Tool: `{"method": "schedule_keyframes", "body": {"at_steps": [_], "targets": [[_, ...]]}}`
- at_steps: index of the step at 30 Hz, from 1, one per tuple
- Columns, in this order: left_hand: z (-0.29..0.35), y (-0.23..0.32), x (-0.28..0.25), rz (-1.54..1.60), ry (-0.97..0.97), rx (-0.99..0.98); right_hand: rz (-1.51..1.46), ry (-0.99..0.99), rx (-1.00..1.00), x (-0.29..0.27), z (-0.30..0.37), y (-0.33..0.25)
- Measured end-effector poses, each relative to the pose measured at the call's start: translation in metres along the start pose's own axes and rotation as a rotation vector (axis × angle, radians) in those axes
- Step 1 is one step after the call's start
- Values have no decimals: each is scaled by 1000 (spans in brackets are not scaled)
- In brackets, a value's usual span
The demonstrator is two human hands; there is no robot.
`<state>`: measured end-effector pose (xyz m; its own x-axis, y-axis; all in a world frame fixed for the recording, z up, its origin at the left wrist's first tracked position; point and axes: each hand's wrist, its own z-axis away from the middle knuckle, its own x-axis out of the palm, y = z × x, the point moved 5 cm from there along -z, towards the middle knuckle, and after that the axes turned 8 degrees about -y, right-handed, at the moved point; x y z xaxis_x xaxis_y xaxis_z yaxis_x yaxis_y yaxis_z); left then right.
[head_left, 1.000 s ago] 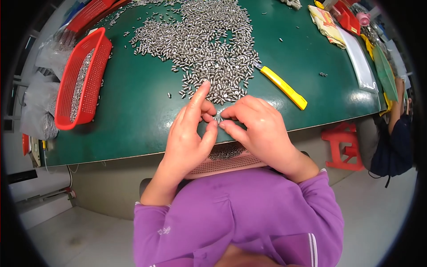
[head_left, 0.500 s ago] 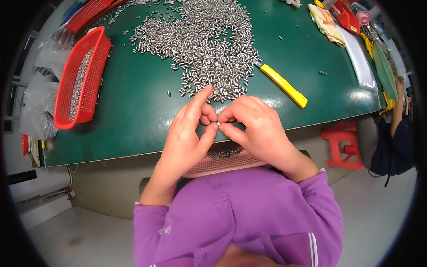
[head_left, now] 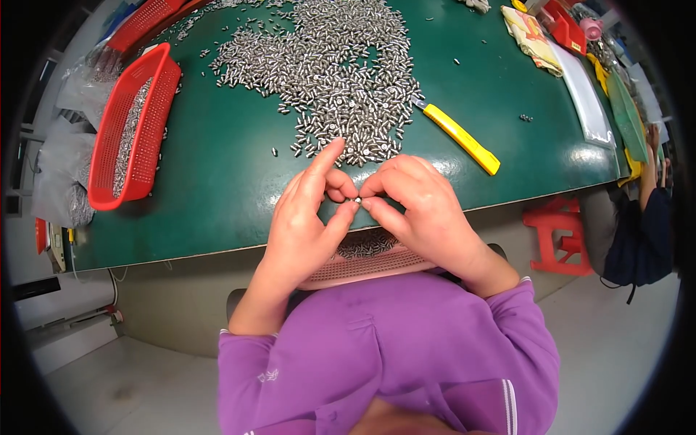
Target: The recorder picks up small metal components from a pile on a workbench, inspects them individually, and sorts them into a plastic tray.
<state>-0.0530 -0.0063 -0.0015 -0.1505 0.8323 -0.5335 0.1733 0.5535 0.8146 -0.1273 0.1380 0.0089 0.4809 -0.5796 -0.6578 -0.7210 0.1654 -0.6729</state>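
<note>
My left hand (head_left: 304, 217) and my right hand (head_left: 417, 203) meet fingertip to fingertip at the near edge of the green table (head_left: 217, 188). Between them they pinch one small silver metal piece (head_left: 357, 199). My left index finger sticks up toward a big heap of the same small metal pieces (head_left: 326, 65) just beyond my hands. Below my hands, on my lap, a pink mesh basket (head_left: 362, 264) holds more such pieces.
A red mesh basket (head_left: 134, 123) with metal pieces lies at the table's left. A yellow-handled knife (head_left: 460, 136) lies right of the heap. Bags and trays sit at the far right edge. A red stool (head_left: 558, 232) and another person (head_left: 645, 217) are at the right.
My hands have stayed together at the table edge; the fingers shifted slightly around the small piece.
</note>
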Motion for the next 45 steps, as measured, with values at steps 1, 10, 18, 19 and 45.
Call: {"method": "schedule_keyframes", "body": {"at_steps": [1,10,18,19,45], "targets": [[0,0,0,2,0,-6,-14,16,1,-1,0,0],[0,4,-2,-12,-11,32,29,45,23,-4,7,2],[2,-12,-3,191,103,32,46,-1,9,-4,3,-4],[2,-14,-4,219,129,30,47,-5,12,-5,2,-5],[-8,7,2,-174,117,1,149,32,44,-23,-4,3]]}}
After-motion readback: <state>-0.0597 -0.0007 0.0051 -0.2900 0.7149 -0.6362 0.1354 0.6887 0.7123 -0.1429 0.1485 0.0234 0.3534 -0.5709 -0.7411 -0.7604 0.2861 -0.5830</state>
